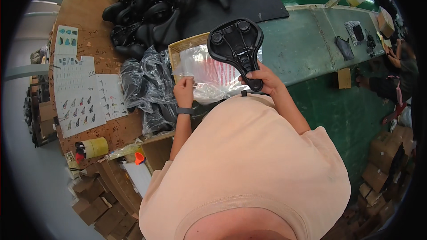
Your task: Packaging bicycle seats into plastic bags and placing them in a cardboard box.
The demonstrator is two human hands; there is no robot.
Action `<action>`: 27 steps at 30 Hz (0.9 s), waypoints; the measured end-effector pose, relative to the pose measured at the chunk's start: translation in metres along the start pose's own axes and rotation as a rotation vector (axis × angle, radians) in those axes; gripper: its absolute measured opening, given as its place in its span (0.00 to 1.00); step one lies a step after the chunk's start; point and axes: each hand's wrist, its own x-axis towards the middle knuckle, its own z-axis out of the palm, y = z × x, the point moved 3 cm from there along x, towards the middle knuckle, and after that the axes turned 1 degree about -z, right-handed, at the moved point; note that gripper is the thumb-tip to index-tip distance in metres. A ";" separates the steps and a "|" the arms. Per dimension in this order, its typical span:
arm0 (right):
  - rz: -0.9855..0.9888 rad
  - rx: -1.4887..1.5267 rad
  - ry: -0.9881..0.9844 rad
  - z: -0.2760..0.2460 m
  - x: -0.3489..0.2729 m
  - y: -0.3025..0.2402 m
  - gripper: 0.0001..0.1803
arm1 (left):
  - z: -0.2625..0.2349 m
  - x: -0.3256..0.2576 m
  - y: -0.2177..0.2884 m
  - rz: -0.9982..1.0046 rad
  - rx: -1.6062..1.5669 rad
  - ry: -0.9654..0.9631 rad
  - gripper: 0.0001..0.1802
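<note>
My right hand (267, 80) grips a black bicycle saddle (236, 40) by its narrow nose, with the underside, its rails and two round springs or bumpers turned up. Below the saddle stands a yellow box (178, 46) holding clear plastic bags (200, 73), some with red stripes. At the box's left side my left hand (183, 90) is closed, its fingers pinched on the edge of a clear bag. Saddles wrapped in clear plastic (149, 86) lie just left of that hand.
A heap of black saddles (155, 13) covers the far part of the bench. Printed sheets (75, 93) lie on the wooden table at left, near a yellow roll (94, 147). A green table (302, 44) extends right, where another person (398, 78) sits. Cardboard boxes (387, 151) stand at lower right.
</note>
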 end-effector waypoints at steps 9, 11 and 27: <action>0.160 -0.004 -0.105 0.036 -0.002 0.026 0.45 | 0.090 -0.040 0.022 -0.157 -0.088 -0.518 0.05; 0.170 -0.033 -0.078 0.029 -0.001 0.029 0.43 | 0.093 -0.053 0.025 -0.391 -0.189 -0.657 0.07; -0.154 -0.945 -0.130 0.062 -0.007 0.026 0.55 | -0.026 -0.008 0.093 -0.180 -0.543 -0.059 0.10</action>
